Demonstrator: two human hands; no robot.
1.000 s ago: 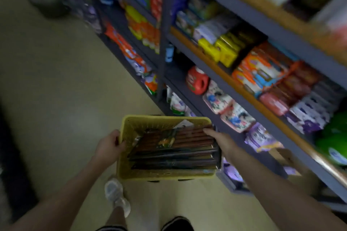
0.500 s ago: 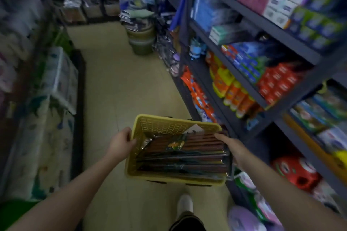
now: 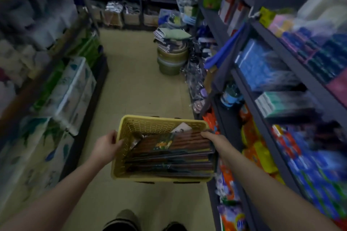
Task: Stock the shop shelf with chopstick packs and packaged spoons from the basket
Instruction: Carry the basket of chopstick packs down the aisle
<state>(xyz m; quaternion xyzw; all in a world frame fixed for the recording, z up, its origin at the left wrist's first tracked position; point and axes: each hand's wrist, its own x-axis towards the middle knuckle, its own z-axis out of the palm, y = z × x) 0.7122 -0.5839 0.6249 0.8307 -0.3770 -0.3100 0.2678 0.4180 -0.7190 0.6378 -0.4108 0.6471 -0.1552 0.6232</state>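
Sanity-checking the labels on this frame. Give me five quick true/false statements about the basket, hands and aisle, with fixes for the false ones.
1. Both hands hold the yellow basket, the left hand on its left rim and the right hand on its right side. True.
2. The basket is empty. False: flat chopstick packs lie stacked inside it.
3. The basket sits on the floor. False: it is held up over the floor of the aisle.
4. Stocked shelves run along the person's right. True.
5. The aisle ahead is free of goods. False: a stack of tubs with folded cloths on top stands on the floor ahead.
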